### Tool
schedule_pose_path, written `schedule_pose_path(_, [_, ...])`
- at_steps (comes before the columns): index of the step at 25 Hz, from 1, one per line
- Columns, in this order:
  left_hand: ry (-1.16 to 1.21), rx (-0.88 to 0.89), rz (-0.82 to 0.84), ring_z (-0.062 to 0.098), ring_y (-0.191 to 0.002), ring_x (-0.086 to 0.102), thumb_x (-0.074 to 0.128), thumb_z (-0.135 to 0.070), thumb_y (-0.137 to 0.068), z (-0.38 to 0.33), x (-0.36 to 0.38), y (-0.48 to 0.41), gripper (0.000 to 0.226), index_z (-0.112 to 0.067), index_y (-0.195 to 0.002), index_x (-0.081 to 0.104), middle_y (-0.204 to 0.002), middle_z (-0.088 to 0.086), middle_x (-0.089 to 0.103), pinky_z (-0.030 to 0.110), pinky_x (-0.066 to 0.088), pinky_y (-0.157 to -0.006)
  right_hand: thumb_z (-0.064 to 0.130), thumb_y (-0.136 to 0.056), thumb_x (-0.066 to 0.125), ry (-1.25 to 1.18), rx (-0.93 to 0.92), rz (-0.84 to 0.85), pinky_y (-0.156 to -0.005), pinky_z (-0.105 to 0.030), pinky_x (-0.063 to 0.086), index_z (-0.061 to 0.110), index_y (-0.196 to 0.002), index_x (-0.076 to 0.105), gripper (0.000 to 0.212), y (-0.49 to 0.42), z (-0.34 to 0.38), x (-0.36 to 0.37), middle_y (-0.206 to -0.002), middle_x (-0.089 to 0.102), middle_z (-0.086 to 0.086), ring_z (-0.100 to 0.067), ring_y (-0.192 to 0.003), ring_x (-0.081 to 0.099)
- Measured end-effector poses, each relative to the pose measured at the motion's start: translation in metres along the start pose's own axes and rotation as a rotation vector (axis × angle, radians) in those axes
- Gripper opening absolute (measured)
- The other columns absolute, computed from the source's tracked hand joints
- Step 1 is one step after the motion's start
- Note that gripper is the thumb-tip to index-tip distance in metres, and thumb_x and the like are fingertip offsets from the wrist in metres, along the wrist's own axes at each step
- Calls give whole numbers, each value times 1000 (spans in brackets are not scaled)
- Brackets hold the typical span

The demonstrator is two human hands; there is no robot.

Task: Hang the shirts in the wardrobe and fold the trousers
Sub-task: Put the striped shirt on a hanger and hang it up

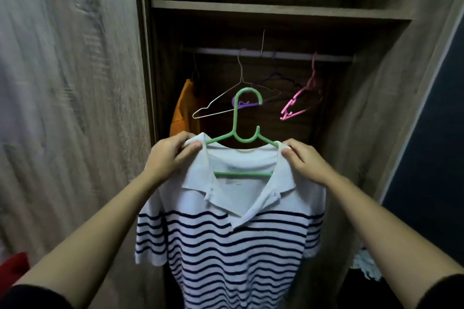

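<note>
— At the open wardrobe [276,11], where is the striped shirt [226,246]?
— On its green hanger [247,118], below and short of the rail [288,54], hook up, bar lying side to side. At each shoulder the left hand [168,158] and right hand [306,163], equally near, keep a pinching grip on cloth.

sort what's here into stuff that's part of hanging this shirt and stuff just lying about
In the job: striped shirt, green hanger, wardrobe rail, left hand, right hand.

Just about: orange garment already hung, white wire hanger, purple hanger, pink hanger, red cloth.
</note>
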State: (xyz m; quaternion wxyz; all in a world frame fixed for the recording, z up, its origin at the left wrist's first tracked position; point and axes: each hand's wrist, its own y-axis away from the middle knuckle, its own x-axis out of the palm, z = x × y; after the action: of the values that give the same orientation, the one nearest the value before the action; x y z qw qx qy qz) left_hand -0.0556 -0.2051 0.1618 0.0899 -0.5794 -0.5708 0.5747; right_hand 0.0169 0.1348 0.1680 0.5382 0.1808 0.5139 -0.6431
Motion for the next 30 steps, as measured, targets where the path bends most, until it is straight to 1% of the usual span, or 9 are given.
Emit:
schedule_pose_path(2, [-40,61,84,8,-75,58,42,-59,-86,3,-1,0,42,-26,-105,62,-84,-13,62,27,44,-64,27,-99,41,-33,23,-36,-81,-38,44,18,-103,58,20,-1,-1,4,-98,64,-2,-19,-93,59])
schedule_pose_path(6, [-122,51,150,2,-59,47,34,-75,-79,12,-12,2,58,-26,-93,59,-64,-17,48,26,34,-55,24,-99,42,-11,29,-61,-76,-37,42,12,-101,58,20,-1,0,3,-94,62,-5,-23,-89,58])
schedule_pose_path(9, [-149,65,234,0,-67,48,40,-77,-73,3,-17,-9,58,-32,-104,60,-78,-23,53,26,39,-61,31,-97,40,39,-3,-74,-78,-39,44,11,-102,58,27,-6,9,1,-95,62,-7,-24,-89,58])
schedule_pose_path(15, [3,60,362,18,-75,60,47,-58,-78,-6,-22,-34,45,-25,-100,69,-80,4,66,33,45,-70,41,-90,41,50,-77,-84,-81,-39,47,16,-107,59,35,-15,24,-8,-100,64,-2,-20,-93,59])
schedule_pose_path(18, [59,35,341,12,-80,59,51,-54,-80,-13,-23,-35,40,-24,-100,69,-86,-2,67,26,44,-74,45,-89,46,141,-118,-33,-83,-31,44,25,-117,55,35,-22,31,-12,-111,61,8,-9,-100,55])
schedule_pose_path(21, [141,18,482,2,-81,59,63,-33,-86,-24,-27,-41,5,-32,-91,65,-83,-15,66,10,41,-70,25,-92,54,14,-85,-34,-64,-24,37,23,-101,63,13,-28,45,-5,-75,57,9,2,-69,50])
schedule_pose_path(24, [357,-105,778,5,-103,61,64,-4,-85,-29,-42,-36,12,-7,-96,68,-109,1,67,12,44,-87,17,-90,58,-108,-87,2,-58,-22,32,25,-92,65,11,-27,44,7,-71,59,-5,0,-57,42])
schedule_pose_path(26, [496,-189,849,9,-113,59,67,0,-80,-32,-46,-20,11,-1,-91,66,-116,14,65,17,45,-90,18,-89,59,-146,-101,36,-63,-23,35,25,-94,67,12,-29,44,16,-84,66,-9,-3,-66,47])
schedule_pose_path(30, [754,-369,674,21,-115,60,63,-10,-77,-36,-52,9,21,-4,-98,63,-115,12,67,30,47,-97,16,-89,60,-234,-69,-6,-85,-13,40,18,-105,69,18,-52,70,32,-103,66,8,-5,-96,57])
